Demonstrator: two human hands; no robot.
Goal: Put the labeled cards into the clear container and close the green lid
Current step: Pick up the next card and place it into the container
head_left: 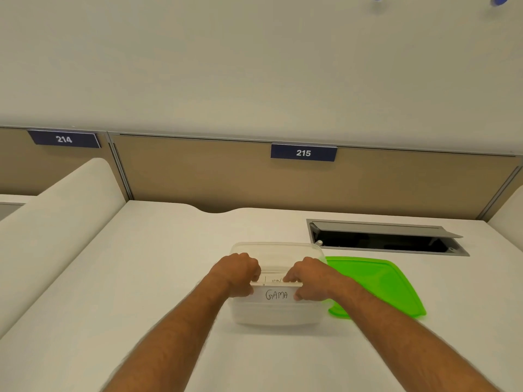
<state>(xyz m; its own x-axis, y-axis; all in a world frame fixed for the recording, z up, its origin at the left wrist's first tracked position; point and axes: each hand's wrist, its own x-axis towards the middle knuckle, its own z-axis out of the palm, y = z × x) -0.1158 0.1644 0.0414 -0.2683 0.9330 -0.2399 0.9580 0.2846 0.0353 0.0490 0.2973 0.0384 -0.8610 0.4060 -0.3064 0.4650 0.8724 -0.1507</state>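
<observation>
Both hands pinch a stack of labeled cards [276, 292], the left hand [239, 274] and right hand [308, 277] at opposite ends, holding it upright inside the clear container [276, 314]; its long axis runs left to right, and the green lid [376, 284] lies just beside, nearer the right hand.

Reading "GAMA" handwritten on the near card [276, 295] standing in the clear container [276, 314], with "214" showing on the far left blue plate [64, 139] and "215" on the far middle plate [303, 153].
</observation>
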